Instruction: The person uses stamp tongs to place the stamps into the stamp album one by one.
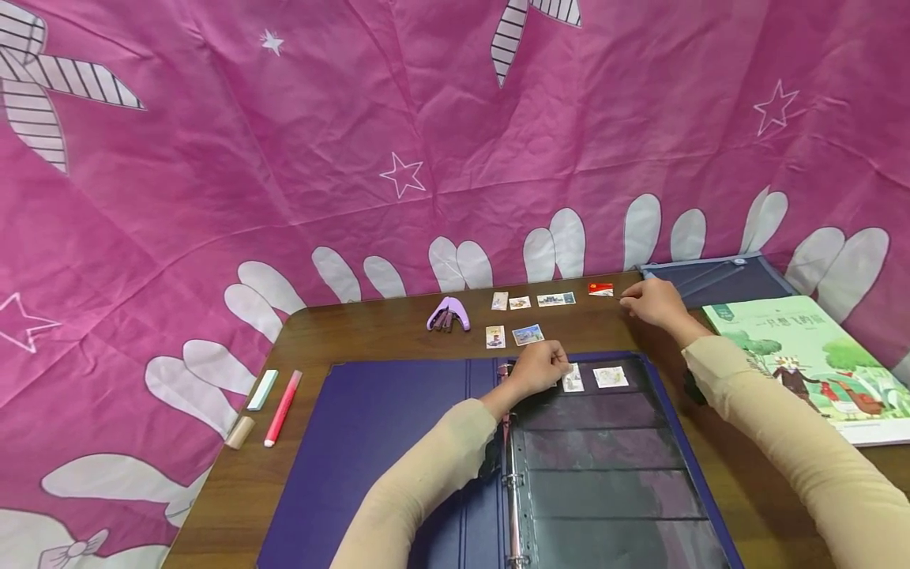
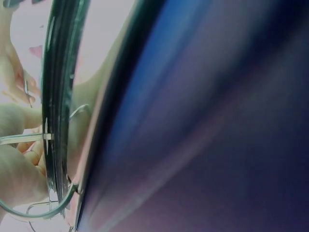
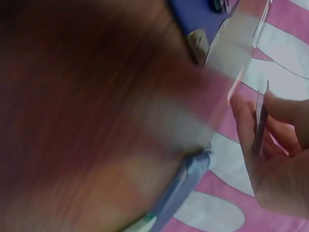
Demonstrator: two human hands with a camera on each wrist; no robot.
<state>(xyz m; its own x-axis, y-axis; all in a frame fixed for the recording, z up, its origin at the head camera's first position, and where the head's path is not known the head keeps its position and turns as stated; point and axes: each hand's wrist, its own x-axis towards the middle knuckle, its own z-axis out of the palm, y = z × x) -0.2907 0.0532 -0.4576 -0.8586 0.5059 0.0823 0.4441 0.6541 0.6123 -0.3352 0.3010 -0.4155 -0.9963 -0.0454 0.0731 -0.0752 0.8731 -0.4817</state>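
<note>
My right hand (image 1: 652,303) holds slim metal tweezers (image 3: 260,128) between thumb and fingers, their tips a little apart. To the left of those tips lies a red stamp (image 1: 600,290) at the back of the table. My left hand (image 1: 536,368) rests with bent fingers on the top pocket strip of a black page in the open blue stamp album (image 1: 398,450). Whether it pinches the strip is hidden. Beside its fingertips a pale stamp (image 1: 573,378) sits in that strip, and another stamp (image 1: 611,377) is further right.
Several stamps (image 1: 555,299) lie behind the album, near a purple hole punch or clip (image 1: 448,314). A red marker (image 1: 283,409) and a white-green eraser-like block (image 1: 262,390) are left. At right are a green picture book (image 1: 810,356) and a dark zip pouch (image 1: 718,278).
</note>
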